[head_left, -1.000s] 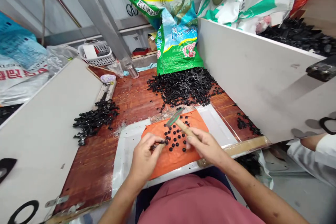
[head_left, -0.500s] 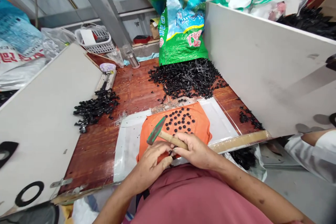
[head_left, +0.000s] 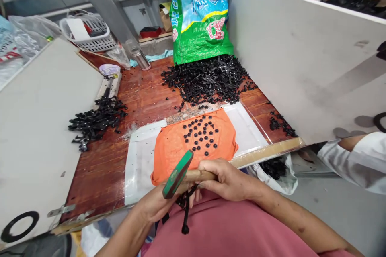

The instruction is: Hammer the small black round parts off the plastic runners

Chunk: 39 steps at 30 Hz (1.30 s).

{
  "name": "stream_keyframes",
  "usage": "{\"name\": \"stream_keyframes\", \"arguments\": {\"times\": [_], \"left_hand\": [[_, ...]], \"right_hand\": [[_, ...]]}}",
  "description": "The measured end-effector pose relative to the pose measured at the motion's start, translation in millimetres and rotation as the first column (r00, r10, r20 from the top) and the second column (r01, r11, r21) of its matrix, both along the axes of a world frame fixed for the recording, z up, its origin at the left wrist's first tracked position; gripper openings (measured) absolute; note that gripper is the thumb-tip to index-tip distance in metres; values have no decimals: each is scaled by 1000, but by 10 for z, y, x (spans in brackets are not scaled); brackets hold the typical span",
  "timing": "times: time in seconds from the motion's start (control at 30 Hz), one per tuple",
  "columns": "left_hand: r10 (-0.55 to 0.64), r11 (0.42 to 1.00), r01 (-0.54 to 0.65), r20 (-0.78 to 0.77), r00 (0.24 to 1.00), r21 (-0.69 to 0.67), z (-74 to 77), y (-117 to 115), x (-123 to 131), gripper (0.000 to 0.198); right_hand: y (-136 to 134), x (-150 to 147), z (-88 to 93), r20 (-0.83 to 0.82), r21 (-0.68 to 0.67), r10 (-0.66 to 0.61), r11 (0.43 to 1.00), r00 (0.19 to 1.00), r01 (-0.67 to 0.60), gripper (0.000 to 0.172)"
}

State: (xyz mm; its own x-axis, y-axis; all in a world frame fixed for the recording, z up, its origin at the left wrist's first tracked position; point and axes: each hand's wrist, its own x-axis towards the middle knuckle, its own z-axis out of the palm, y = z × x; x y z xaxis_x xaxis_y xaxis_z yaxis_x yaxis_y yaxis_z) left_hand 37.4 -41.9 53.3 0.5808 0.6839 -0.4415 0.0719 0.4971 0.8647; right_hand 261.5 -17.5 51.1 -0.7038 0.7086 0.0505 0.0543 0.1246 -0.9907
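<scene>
My right hand [head_left: 227, 177] is wrapped round the wooden handle of a hammer [head_left: 178, 174], whose green head points left. The hammer crosses in front of my left hand [head_left: 158, 201] and hides part of its fingers. Close to my body, the left hand holds a few thin black plastic pieces with round ends [head_left: 186, 213], one dangling below it. My right fingertips touch the end of one of these pieces. Beyond the hands, several round black caps [head_left: 196, 142] lie spread on an orange cloth [head_left: 169, 150].
A large heap of black parts [head_left: 211, 80] spills from a green bag [head_left: 202, 40] at the back. A smaller black pile [head_left: 98, 120] lies left. White panels [head_left: 286, 52] border the reddish table [head_left: 144, 92]. Another person's sleeve [head_left: 352, 160] shows at right.
Both hands have drawn back from the orange cloth towards my body. The hammer head has come down in front of my left hand. The dangling black pieces now show, and the view has shifted.
</scene>
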Motion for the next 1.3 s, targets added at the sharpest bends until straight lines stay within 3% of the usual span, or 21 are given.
{"name": "stream_keyframes", "arguments": {"times": [0.1, 0.2, 0.27, 0.37, 0.43, 0.53, 0.7, 0.93, 1.1, 1.3], "left_hand": [[-37, 983, 69, -189, 981, 168, 7, -52, 2, 36], [88, 885, 136, -448, 889, 445, 41, -128, 35, 30], [120, 823, 206, -518, 847, 529, 57, -156, 64, 31], [130, 797, 247, -555, 821, 551, 15, -99, 38, 33], [221, 790, 209, -586, 779, 576, -63, 8, -43, 38], [342, 781, 145, -611, 714, 607, -212, 189, -179, 40], [331, 791, 171, -646, 688, 587, -388, 314, -199, 40], [308, 776, 249, -693, 652, 579, -356, 339, -116, 39], [272, 748, 346, -738, 618, 566, -339, 350, -96, 40], [279, 696, 475, -813, 511, 538, -336, 345, -79, 42]], "right_hand": [[-42, 26, -48, 82, 112, -72, 992, 994, 63, 14], [-106, 16, -139, 168, 183, -162, 974, 972, 130, 12], [-157, -3, -209, 204, 183, -219, 966, 954, 182, 13], [-214, 12, -286, 194, 134, -275, 958, 942, 252, 12], [-236, 94, -301, 216, 110, -339, 940, 916, 322, 4], [-288, 329, -291, 345, 140, -443, 896, 828, 422, 24], [-486, 670, -380, 502, 203, -389, 921, 772, 333, 44], [-582, 669, -640, 581, 237, -397, 918, 710, 320, 48], [-545, 667, -643, 572, 230, -389, 921, 722, 314, 46], [-538, 661, -610, 526, 244, -404, 915, 748, 322, 46]]}}
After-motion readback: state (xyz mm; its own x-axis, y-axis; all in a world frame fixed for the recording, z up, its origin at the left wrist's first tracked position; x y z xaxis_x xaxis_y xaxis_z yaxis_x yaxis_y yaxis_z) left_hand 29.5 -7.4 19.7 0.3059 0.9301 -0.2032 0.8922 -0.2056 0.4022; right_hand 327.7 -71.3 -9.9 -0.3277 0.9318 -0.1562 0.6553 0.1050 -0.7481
